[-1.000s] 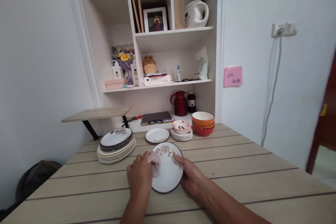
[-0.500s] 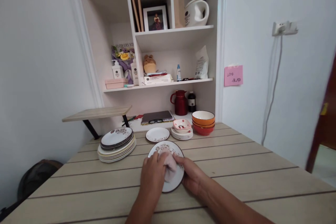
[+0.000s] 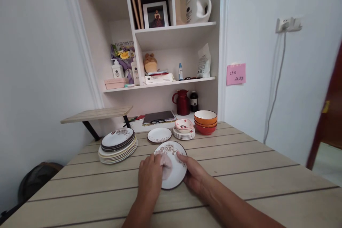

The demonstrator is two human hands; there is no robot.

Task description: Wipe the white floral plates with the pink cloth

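Note:
A white plate [image 3: 176, 176] with brown flowers and a dark rim is tilted above the wooden table [image 3: 107, 188]. My right hand [image 3: 196, 174] grips its right edge, thumb on the face and fingers underneath. My left hand [image 3: 150, 174] is closed on a pale pink cloth [image 3: 166, 165], which presses against the left part of the plate's face. Behind it, another flowered plate [image 3: 159, 135] lies flat on the table. To the left stands a stack of plates [image 3: 117, 146], dark-rimmed ones on top of cream ones.
Small plates [image 3: 184, 136] with a square pink-patterned bowl [image 3: 184, 124] on them stand at the back, beside stacked orange and red bowls [image 3: 205, 123]. Behind are a red jug [image 3: 183, 102], a dark laptop [image 3: 158, 117] and a white shelf unit [image 3: 173, 30]. A small raised shelf [image 3: 96, 114] stands back left.
My left hand and the cloth have moved left across the plate, from its middle towards its left edge. My right hand still grips the plate. The whole view has shifted slightly.

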